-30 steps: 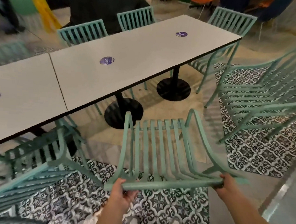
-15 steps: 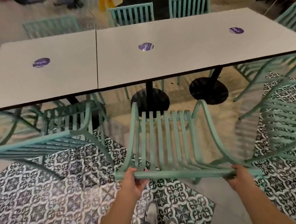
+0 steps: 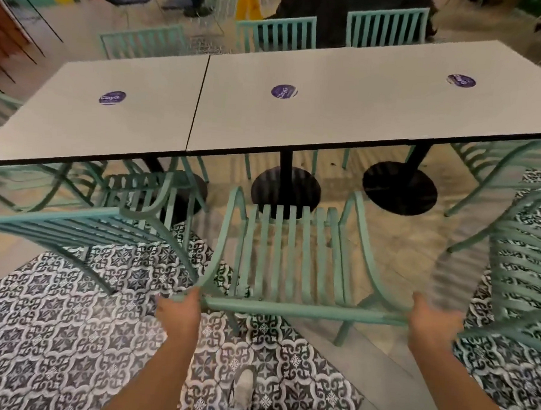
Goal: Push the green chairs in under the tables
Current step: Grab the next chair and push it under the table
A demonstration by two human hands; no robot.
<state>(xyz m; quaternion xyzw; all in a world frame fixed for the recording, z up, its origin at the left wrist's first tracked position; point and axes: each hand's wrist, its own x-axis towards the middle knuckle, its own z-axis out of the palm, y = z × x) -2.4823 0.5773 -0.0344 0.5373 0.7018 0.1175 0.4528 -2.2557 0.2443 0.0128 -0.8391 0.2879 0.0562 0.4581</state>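
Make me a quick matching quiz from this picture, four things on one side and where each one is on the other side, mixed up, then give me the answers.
Things:
1. left hand
2. right hand
3. purple sticker
4. round black base

Places:
A. flat on the white table top
B. on the floor under the table
C. gripping the left end of the held chair's top rail
D. gripping the right end of the held chair's top rail

Pairs: 1-C, 2-D, 3-A, 4-B
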